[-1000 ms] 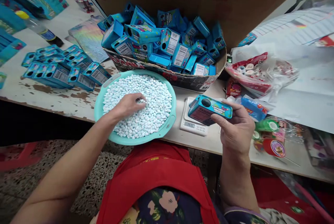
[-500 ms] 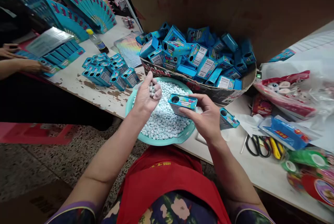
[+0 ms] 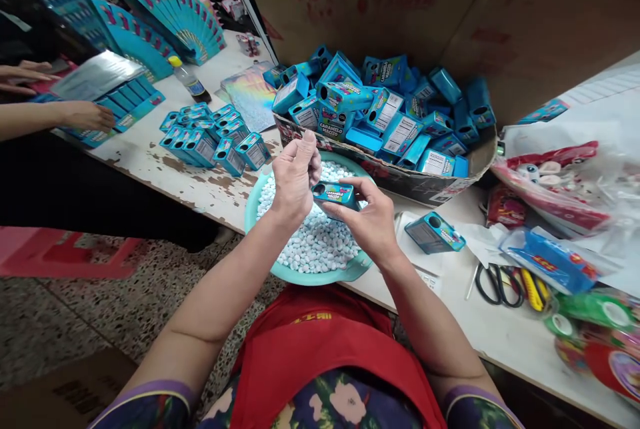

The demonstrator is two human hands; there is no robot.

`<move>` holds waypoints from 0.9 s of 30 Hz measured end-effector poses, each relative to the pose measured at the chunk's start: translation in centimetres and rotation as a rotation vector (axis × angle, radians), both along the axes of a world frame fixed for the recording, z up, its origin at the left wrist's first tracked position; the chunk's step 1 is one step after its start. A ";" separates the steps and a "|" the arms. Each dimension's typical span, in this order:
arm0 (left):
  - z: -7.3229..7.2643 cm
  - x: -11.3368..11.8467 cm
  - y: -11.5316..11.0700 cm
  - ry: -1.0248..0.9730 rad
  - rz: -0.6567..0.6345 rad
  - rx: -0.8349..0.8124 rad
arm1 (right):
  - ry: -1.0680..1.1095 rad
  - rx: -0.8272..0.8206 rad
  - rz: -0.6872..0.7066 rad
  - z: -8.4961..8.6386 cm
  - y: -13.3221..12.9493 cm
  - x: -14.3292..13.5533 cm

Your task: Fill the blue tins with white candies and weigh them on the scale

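Note:
A turquoise basin (image 3: 365, 269) full of small pale-blue candies (image 3: 315, 246) stands at the table's front edge. Over its left part my left hand (image 3: 295, 179) is curled with the thumb up; candies inside the fist are hidden or barely visible. My right hand (image 3: 370, 219) grips a small blue box (image 3: 336, 194) over the basin, its round hole facing up beside my left fingers. Another blue box (image 3: 435, 232) rests on the table to the right of my right hand. Behind the basin a cardboard carton (image 3: 425, 192) is heaped with blue boxes (image 3: 395, 129).
Grouped blue boxes (image 3: 200, 132) and a yellow-capped bottle (image 3: 190, 81) stand on the left. A co-worker's hand (image 3: 87, 116) touches a tray of boxes. Scissors (image 3: 500, 282), tape rolls (image 3: 560, 324) and a plastic bag of sweets (image 3: 555, 182) lie right.
My left hand has turned over from showing candies in its palm to a curled, thumb-up pose. The held box has moved left to meet it. The co-worker's hand has moved right.

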State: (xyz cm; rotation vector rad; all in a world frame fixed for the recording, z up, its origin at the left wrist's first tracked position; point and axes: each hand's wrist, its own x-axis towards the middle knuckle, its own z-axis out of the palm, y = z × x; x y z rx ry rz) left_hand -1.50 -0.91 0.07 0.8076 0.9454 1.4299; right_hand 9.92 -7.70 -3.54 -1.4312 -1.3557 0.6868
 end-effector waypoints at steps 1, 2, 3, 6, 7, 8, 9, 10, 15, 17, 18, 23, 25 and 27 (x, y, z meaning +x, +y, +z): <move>0.2 -0.1 0.1 0.002 -0.013 -0.015 | 0.007 0.000 0.001 0.0 0.1 0.0; 0.4 -0.3 0.2 -0.005 -0.027 -0.027 | 0.022 -0.001 0.004 0.0 0.1 0.1; 0.5 -0.6 0.4 -0.019 -0.039 -0.038 | 0.045 -0.003 0.007 -0.1 -0.1 0.3; 0.0 -2.1 0.6 -0.035 -0.049 -0.072 | 0.157 -0.001 -0.009 0.0 -1.7 2.1; -0.4 -2.7 0.7 -0.005 -0.070 -0.099 | 0.194 0.013 -0.040 0.1 -2.8 3.1; -1.0 -3.4 0.7 0.049 -0.118 -0.144 | 0.217 0.036 -0.093 0.2 -4.2 4.3; -1.7 -4.0 0.6 0.122 -0.193 -0.203 | 0.222 0.069 -0.168 0.3 -5.7 5.7; -2.4 -4.6 0.6 0.205 -0.286 -0.277 | 0.210 0.106 -0.262 0.4 -7.5 7.2; -5.1 -6.1 0.6 0.339 -0.453 -0.389 | 0.035 0.186 -0.802 -0.7 -16.9 14.1; -5.7 -6.1 0.6 0.316 -0.420 -0.367 | 0.005 0.147 -0.931 -2.2 -20.1 15.8; -6.0 -6.0 0.7 0.315 -0.429 -0.372 | 0.006 0.111 -0.973 -3.2 -21.4 16.3; -6.3 -5.3 0.8 0.358 -0.537 -0.432 | 0.060 -0.075 -1.057 -8.4 -24.3 16.7; -5.9 -4.8 1.0 0.312 -0.507 -0.487 | 0.078 -0.078 -1.098 -10.2 -24.0 16.2; -5.4 -4.2 1.1 0.250 -0.487 -0.528 | 0.097 -0.057 -1.155 -11.6 -23.5 15.7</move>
